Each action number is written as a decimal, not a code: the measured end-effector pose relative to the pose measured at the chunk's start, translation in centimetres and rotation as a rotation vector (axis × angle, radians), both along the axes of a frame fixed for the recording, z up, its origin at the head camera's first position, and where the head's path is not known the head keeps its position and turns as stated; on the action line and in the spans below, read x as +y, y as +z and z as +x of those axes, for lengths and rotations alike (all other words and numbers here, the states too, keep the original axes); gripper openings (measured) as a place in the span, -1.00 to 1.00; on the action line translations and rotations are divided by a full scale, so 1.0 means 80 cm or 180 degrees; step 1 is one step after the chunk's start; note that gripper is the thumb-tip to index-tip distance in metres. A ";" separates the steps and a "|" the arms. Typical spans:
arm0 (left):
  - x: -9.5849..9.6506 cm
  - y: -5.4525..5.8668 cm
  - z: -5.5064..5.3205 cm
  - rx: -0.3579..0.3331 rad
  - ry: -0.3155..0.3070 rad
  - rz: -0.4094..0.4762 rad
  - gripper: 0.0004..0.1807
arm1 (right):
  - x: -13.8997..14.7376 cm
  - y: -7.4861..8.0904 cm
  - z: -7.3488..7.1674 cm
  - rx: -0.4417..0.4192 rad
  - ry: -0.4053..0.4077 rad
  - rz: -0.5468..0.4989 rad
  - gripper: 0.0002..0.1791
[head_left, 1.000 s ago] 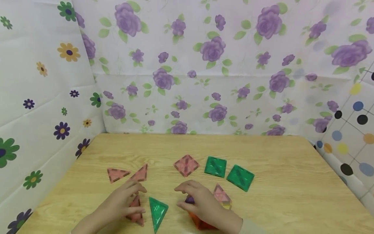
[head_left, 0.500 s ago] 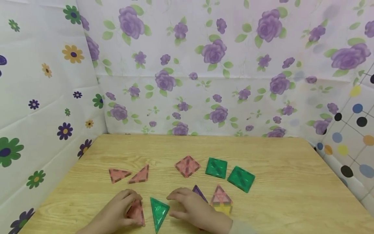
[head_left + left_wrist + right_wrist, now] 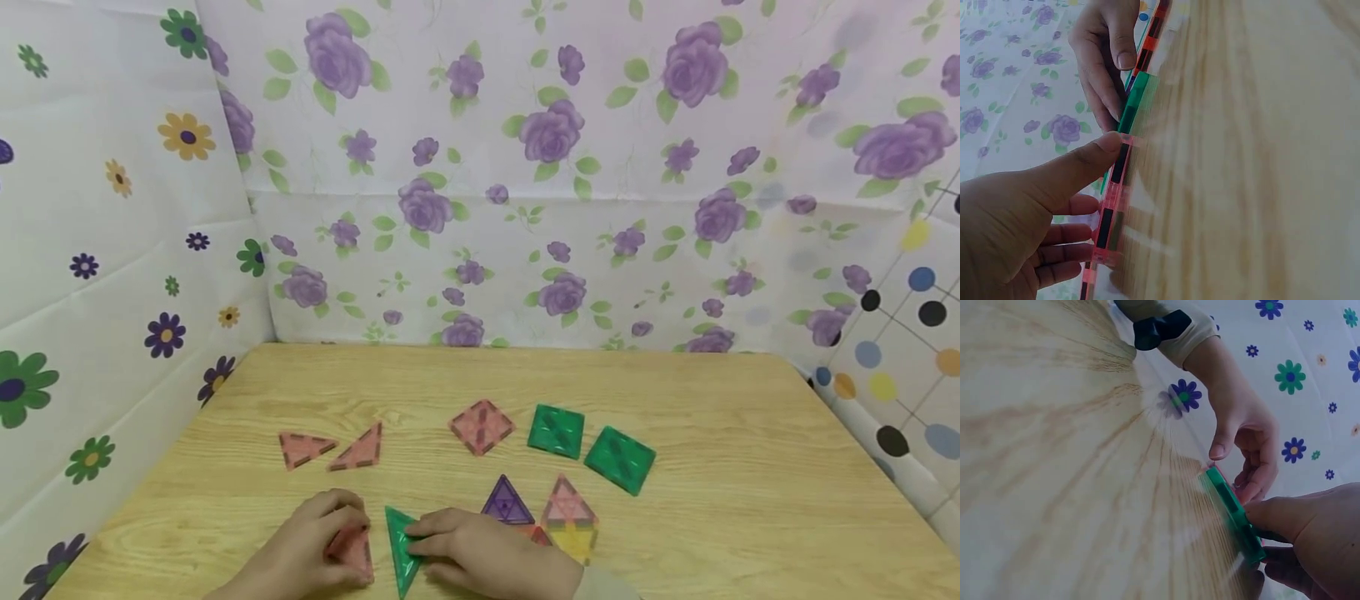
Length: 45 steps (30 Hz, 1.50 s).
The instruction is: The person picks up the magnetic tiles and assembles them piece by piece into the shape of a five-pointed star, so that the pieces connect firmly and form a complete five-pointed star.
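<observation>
In the head view my left hand [image 3: 307,542] holds a translucent pink triangular magnetic tile [image 3: 357,552], its thumb and curled fingers at the tile's edges. The left wrist view has this pink tile [image 3: 1112,194] edge-on, thumb at one corner. Just right of it lies a green triangular magnetic tile [image 3: 399,542]. My right hand [image 3: 498,554] rests fairly straight fingertips on the green tile's right part, covering some of it. In the right wrist view the right thumb [image 3: 1272,515] touches the side of the green tile [image 3: 1235,512]. Both tiles are low against the table.
Two pink triangles [image 3: 360,447] lie at the left. Behind the hands are a pink diamond of tiles [image 3: 482,427] and green square-shaped pieces [image 3: 556,431]. A purple triangle [image 3: 507,502], a pink triangle [image 3: 567,502] and a yellow piece [image 3: 576,540] lie beside the right hand.
My left hand has come down around the pink triangle. My right hand has moved left and down onto the green triangle, uncovering the purple tile.
</observation>
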State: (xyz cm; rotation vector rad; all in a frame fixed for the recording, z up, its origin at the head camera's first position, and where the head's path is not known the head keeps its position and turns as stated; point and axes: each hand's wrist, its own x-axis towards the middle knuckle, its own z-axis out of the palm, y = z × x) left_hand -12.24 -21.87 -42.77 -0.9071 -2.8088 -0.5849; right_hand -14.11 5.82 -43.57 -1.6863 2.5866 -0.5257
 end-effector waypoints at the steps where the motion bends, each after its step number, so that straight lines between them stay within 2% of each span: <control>1: 0.000 0.001 0.000 -0.0047 0.0001 -0.0011 -0.44 | -0.001 0.001 0.000 0.0023 0.0002 0.0031 -0.58; 3: 0.001 0.002 0.001 -0.0063 -0.0010 -0.0024 -0.43 | -0.001 0.001 0.000 0.0045 -0.0015 0.0060 -0.59; 8: 0.009 0.002 0.002 0.0075 -0.0113 -0.0020 -0.46 | 0.001 0.002 0.001 0.0276 -0.0123 0.0030 -0.61; 12: 0.017 0.004 0.000 0.0036 -0.0150 -0.0041 -0.45 | 0.002 0.001 0.001 0.0406 -0.0238 -0.0017 -0.63; 17: 0.025 0.004 -0.001 -0.0057 -0.0150 -0.0066 -0.41 | 0.002 0.001 0.002 0.0297 -0.0330 -0.0078 -0.64; 24: 0.033 -0.002 -0.006 0.0212 -0.0240 -0.0009 -0.41 | 0.002 0.000 0.001 0.0309 -0.0397 -0.0133 -0.65; 30: 0.037 -0.003 -0.006 0.0139 -0.0315 0.0012 -0.41 | -0.001 0.001 0.003 0.0262 -0.0472 -0.0073 -0.64; 35: 0.038 -0.003 -0.007 0.0091 -0.0304 -0.0005 -0.42 | -0.001 0.002 0.004 0.0156 -0.0517 -0.0077 -0.64; 45: 0.039 -0.003 -0.011 0.0110 -0.0390 -0.0007 -0.41 | 0.000 0.000 0.005 0.0155 -0.0572 -0.0173 -0.66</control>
